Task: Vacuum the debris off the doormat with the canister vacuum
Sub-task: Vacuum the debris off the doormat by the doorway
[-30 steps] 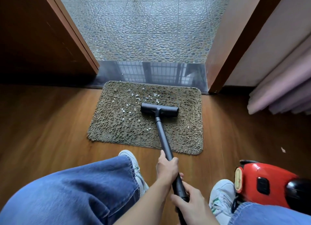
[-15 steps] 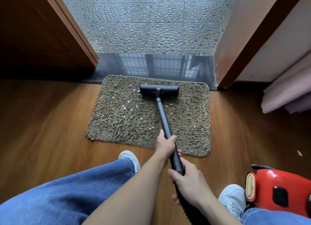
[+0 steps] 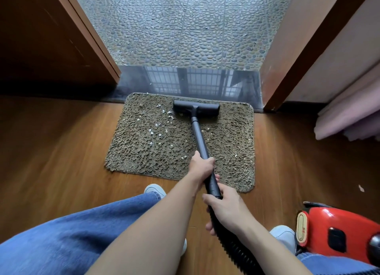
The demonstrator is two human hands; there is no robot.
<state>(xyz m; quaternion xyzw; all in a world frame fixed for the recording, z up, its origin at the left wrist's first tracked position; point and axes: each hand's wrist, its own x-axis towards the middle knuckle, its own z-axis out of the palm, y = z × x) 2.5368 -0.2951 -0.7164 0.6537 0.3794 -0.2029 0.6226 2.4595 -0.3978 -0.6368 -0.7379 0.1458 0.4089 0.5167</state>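
Note:
A shaggy brown doormat (image 3: 230, 143) lies on the wood floor before a doorway. White debris bits (image 3: 158, 124) are scattered over its left and middle parts. The black floor nozzle (image 3: 196, 108) of the vacuum sits at the mat's far edge, on a black wand (image 3: 198, 137). My left hand (image 3: 202, 166) grips the wand higher up. My right hand (image 3: 224, 209) grips its lower end where the ribbed hose (image 3: 236, 248) starts. The red canister vacuum (image 3: 337, 231) stands at the lower right.
A dark glossy threshold (image 3: 185, 81) and pebble tiles lie beyond the mat. An open wooden door (image 3: 51, 38) stands left, a door frame (image 3: 287, 69) and pink curtain (image 3: 349, 118) right. One white scrap (image 3: 361, 188) lies on the floor at right. My jeans and white shoes fill the bottom.
The nozzle has been pushed from the mat's middle to its far edge, both hands sliding forward with the wand. Debris in its path is gone.

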